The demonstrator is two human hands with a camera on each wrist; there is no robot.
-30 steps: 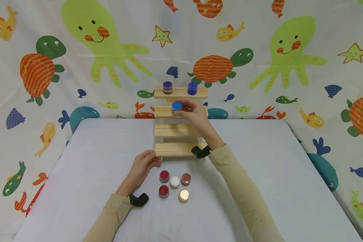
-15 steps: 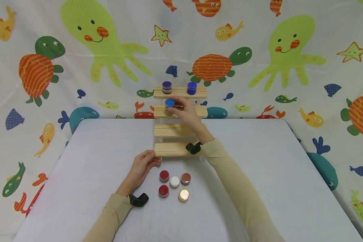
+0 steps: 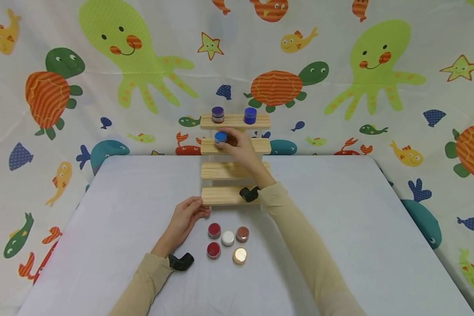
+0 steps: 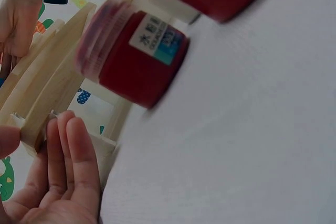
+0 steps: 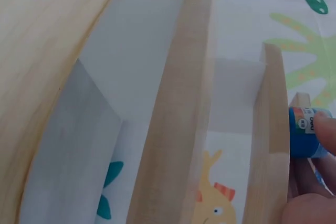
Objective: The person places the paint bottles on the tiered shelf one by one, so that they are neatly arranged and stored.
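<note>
My right hand [image 3: 240,147] holds a small blue paint jar [image 3: 220,137] between thumb and fingers at the left part of the second shelf from the top. In the right wrist view the blue jar [image 5: 304,132] has its base right at the wooden slat [image 5: 273,129]. My left hand [image 3: 187,216] grips the left end of the lowest shelf [image 3: 225,195], thumb on one side and fingers beneath, as the left wrist view shows with the hand [image 4: 63,182]. A purple paint jar [image 3: 218,115] and a dark blue one [image 3: 250,116] stand on the top shelf.
In front of the rack, on the white table [image 3: 339,245], stand two red jars [image 3: 214,230], a white jar [image 3: 228,238], a brown jar [image 3: 242,234] and a gold-topped jar [image 3: 239,256]. A patterned curtain [image 3: 237,52] hangs behind the rack.
My right hand has moved left along the second shelf with the blue paint jar and lowered it slightly. The left hand has stayed on the lowest shelf.
</note>
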